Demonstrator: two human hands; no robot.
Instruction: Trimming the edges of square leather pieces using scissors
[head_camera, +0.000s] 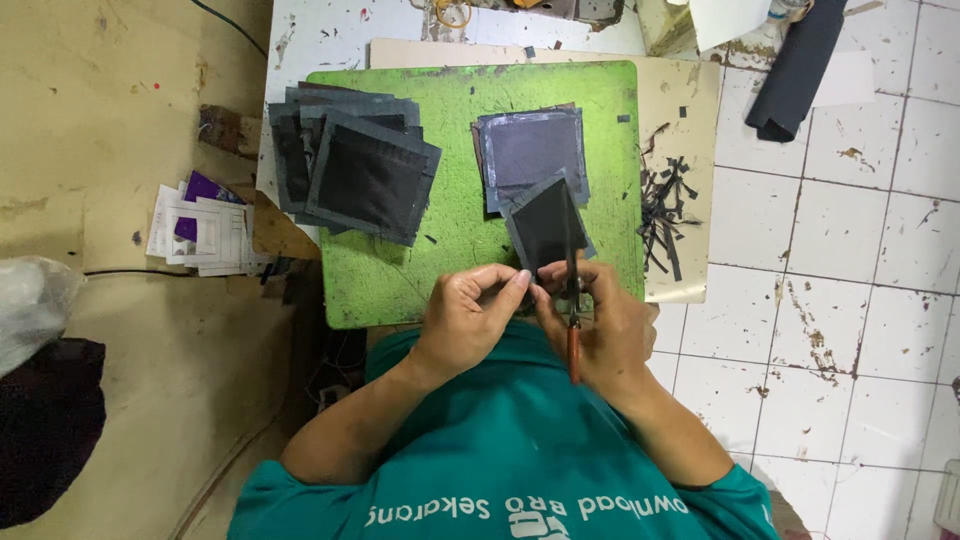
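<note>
At the far left, a stack of printed papers (205, 225) with a purple patch is seen lying on the tan floor (110, 120). Next, a fanned pile of dark fabric squares (355, 165) is set on the left part of the green cutting mat (440, 120). Near the mat's centre, a second, smaller pile of greyish-edged squares (533, 150) is laid. Just below that pile, a single black fabric piece (545, 228) is held raised and tilted above the mat's near edge. Its lower corner is pinched by the left hand (470, 315), whose fingers are curled closed on it. The right hand (600, 325) is closed around scissors (572, 300) with a reddish-brown handle, the blade running up along the piece's right edge. To the right of the mat, black trimmed strips (665, 215) are scattered on a beige board (690, 110). Farthest right, a dark folded cloth (795, 70) is seen on the white tiled floor (860, 250).
</note>
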